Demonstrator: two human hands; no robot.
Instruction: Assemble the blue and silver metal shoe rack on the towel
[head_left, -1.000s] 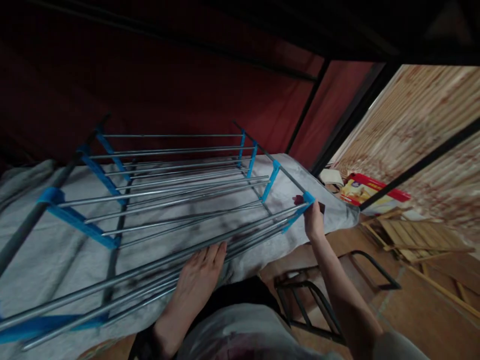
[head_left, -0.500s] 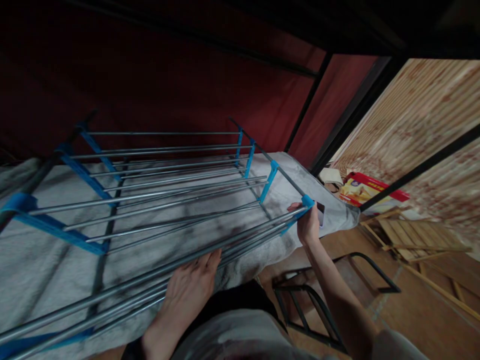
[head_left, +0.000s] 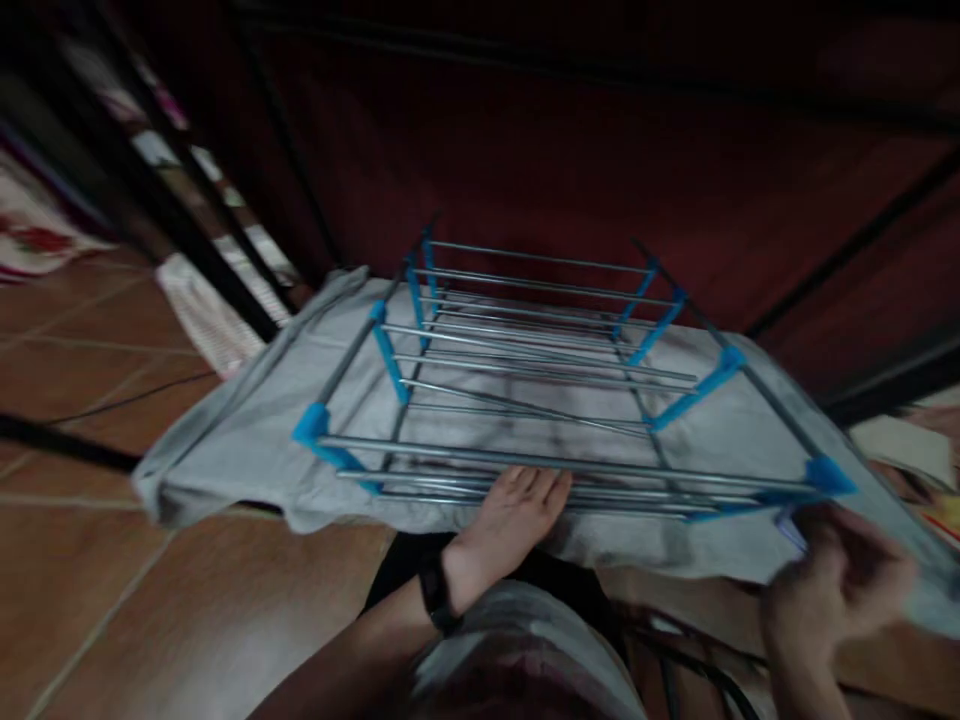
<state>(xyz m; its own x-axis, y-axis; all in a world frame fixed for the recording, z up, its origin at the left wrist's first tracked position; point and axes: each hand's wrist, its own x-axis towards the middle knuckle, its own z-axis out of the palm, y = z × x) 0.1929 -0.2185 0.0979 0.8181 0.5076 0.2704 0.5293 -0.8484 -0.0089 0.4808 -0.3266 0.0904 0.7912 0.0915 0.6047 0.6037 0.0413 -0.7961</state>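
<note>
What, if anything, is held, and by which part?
The left hand lies on the front rods near their middle, grip unclear; the right hand is too blurred to tell.

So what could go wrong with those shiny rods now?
The slanting rod lies crooked to the others, so it may be badly seated and could drop out.

The left grip rests on the bunched front rods; if they shift, it might get pinched.

Those front rods also sit near the front edge of the cloth, so a bump could perhaps send them over it.
</note>
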